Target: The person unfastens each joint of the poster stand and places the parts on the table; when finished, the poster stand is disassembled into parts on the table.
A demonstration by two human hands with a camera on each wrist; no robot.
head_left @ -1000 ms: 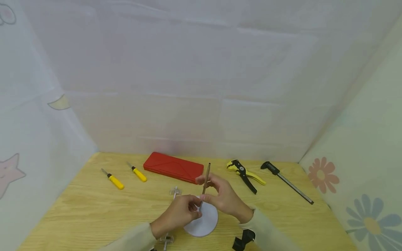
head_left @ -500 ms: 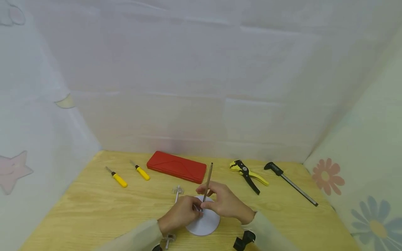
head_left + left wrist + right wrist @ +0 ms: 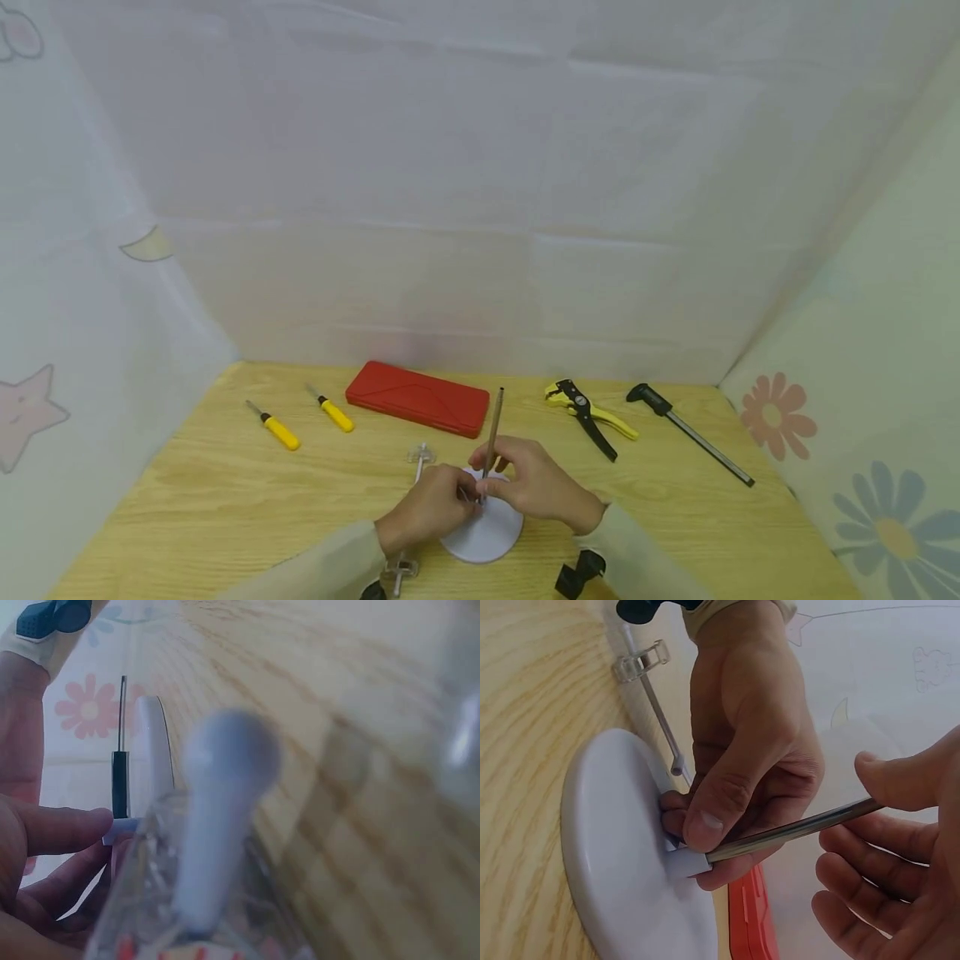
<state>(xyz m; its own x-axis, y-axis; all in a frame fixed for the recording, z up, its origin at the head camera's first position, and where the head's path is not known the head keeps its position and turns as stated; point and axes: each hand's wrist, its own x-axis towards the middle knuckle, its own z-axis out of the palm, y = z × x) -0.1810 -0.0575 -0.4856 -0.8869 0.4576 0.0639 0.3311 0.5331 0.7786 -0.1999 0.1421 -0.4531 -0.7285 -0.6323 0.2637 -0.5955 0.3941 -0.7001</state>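
Observation:
A round white base plate [image 3: 491, 540] lies on the table with a short white socket [image 3: 688, 862] rising from its middle. My left hand [image 3: 427, 508] pinches this socket between thumb and fingers, low over the plate. A thin shiny metal rod [image 3: 494, 429] stands nearly upright, slightly tilted, its lower end at the socket's mouth. Higher on the rod, my right hand [image 3: 538, 487] grips it between thumb and fingertips; in the right wrist view its other fingers [image 3: 855, 892] are spread loosely. The rod also shows behind the left thumb [image 3: 71, 829] in the left wrist view.
Beside my left hand lies a white rod [image 3: 420, 468] with clear plastic clips [image 3: 401, 568]. Farther back are two yellow-handled screwdrivers [image 3: 281, 433], a red case [image 3: 417, 400], yellow-black wire strippers [image 3: 591, 417] and a caliper [image 3: 690, 433]. Fabric walls [image 3: 480, 208] enclose the table.
My right hand has moved down along the rod, closer to the left hand. The rod's lower end has come down to the socket. The head view has shifted slightly.

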